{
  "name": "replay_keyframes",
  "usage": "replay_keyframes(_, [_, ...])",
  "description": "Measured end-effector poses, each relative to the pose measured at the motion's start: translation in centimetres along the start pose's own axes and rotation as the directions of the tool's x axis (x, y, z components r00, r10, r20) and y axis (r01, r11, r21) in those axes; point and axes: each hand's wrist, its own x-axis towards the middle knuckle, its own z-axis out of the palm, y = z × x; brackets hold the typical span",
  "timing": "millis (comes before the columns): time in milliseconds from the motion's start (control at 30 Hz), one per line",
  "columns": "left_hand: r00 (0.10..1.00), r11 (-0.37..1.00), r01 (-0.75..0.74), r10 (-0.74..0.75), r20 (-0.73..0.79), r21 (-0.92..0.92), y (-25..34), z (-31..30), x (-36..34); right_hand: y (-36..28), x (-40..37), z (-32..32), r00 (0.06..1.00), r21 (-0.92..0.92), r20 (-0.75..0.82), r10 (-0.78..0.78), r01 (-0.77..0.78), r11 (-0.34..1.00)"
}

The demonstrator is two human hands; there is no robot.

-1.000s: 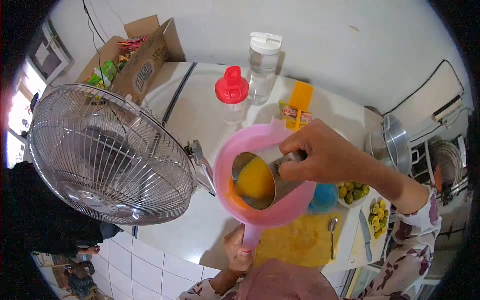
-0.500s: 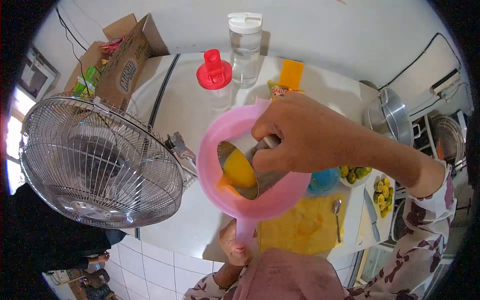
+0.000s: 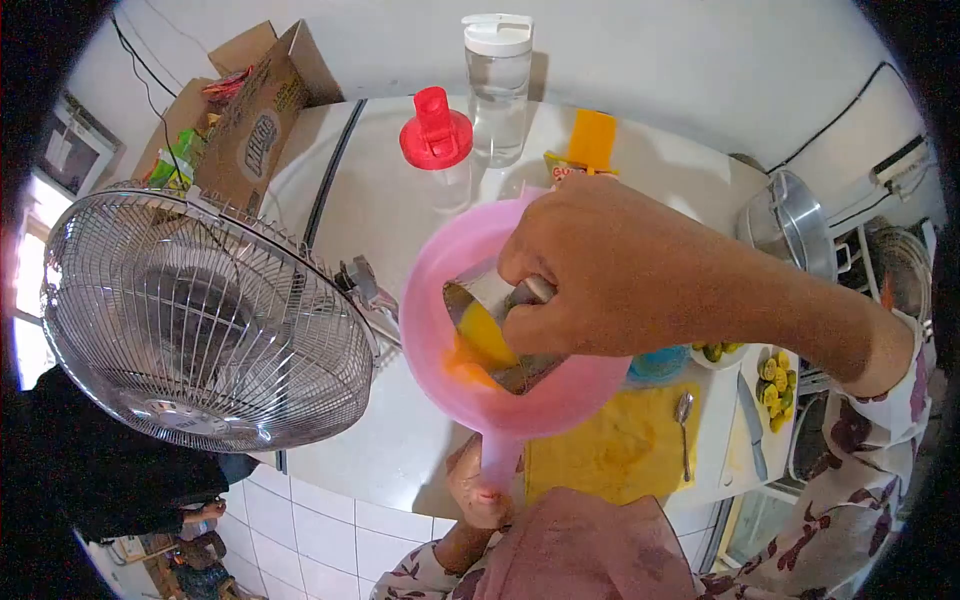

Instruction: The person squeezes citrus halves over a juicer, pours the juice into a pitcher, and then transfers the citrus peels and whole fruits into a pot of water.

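Observation:
Inside the mouth of a pink plastic pitcher [image 3: 425, 300], a metal cup [image 3: 460, 298] is tipped over, holding orange-yellow liquid [image 3: 484, 338]. Orange liquid runs over the cup's lower lip onto the pitcher's inner wall. My right hand [image 3: 600, 275] is closed around the cup from above, and its fingers hide much of it. Below, my left hand [image 3: 478, 490] wraps around the pitcher's handle [image 3: 500, 462]. Near the pitcher lie a yellow mat [image 3: 600, 450] and a spoon [image 3: 685, 425]. The pitcher's bottom is hidden.
A wire-caged fan [image 3: 200, 320] stands close on the left. Behind are a red-lidded bottle [image 3: 436, 140], a white-lidded bottle [image 3: 498, 90] and a cardboard box [image 3: 250, 140]. At right are a knife [image 3: 752, 430], cut citrus [image 3: 775, 385] and a metal pot [image 3: 790, 225].
The cup tips a little further and less liquid shows in it, while more orange spreads on the pitcher wall. The whole view has shifted slightly. Both hands keep their holds.

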Motion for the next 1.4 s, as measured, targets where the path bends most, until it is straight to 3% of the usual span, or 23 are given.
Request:
replay_keyframes(300, [1.0,1.0,0.007,-0.007,0.013,0.001,0.0,0.1,0.1,-0.4,0.0,0.3,0.998,-0.095,-0.011,-0.056,0.055,0.994])
replay_keyframes(600, [1.0,1.0,0.008,-0.008,0.019,0.002,0.1,0.3,0.2,-2.0,0.1,0.5,0.997,-0.22,0.074,-0.036,0.051,0.974])
replay_keyframes(700, [1.0,1.0,0.008,-0.008,0.023,0.006,0.0,0.3,0.2,-3.0,-0.4,-0.4,0.984,-0.2,0.026,-0.174,0.175,0.964])
replay_keyframes(767, [1.0,1.0,0.006,-0.006,0.021,0.003,0.0,0.3,0.1,-4.3,-0.8,-1.9,0.967,-0.275,0.17,-0.19,0.231,0.933])
replay_keyframes(800, [1.0,1.0,0.008,-0.008,0.022,0.001,0.0,0.3,0.1,-4.7,-0.9,-1.4,0.967,-0.275,0.17,-0.189,0.231,0.933])
replay_keyframes(867, [1.0,1.0,0.005,-0.005,0.026,0.003,0.0,0.3,0.1,-5.6,-0.9,0.1,0.947,-0.571,0.297,-0.123,0.279,0.772])
replay_keyframes(900, [1.0,1.0,0.006,-0.006,0.028,0.006,0.0,0.2,0.2,-5.0,-1.0,0.6,0.947,-0.57,0.297,-0.123,0.279,0.773])
replay_keyframes(967, [1.0,1.0,0.004,-0.004,0.027,0.008,0.1,0.2,0.3,-3.5,-1.3,1.3,0.93,-0.237,0.228,-0.287,0.339,0.91])
replay_keyframes(1100, [1.0,1.0,0.006,-0.006,0.031,0.007,0.0,0.2,0.3,-3.0,-2.1,1.8,0.917,-0.332,0.23,-0.325,0.388,0.86])
replay_keyframes(1167, [0.999,1.0,0.006,-0.007,0.032,0.006,0.1,0.2,0.3,-2.9,-2.6,2.0,0.871,-0.417,0.107,-0.479,0.477,0.774])
replay_keyframes(1400, [1.0,1.0,0.0,0.001,0.028,-0.003,0.0,0.2,0.5,-2.2,-5.2,1.8,0.839,-0.549,0.224,-0.496,0.529,0.647])
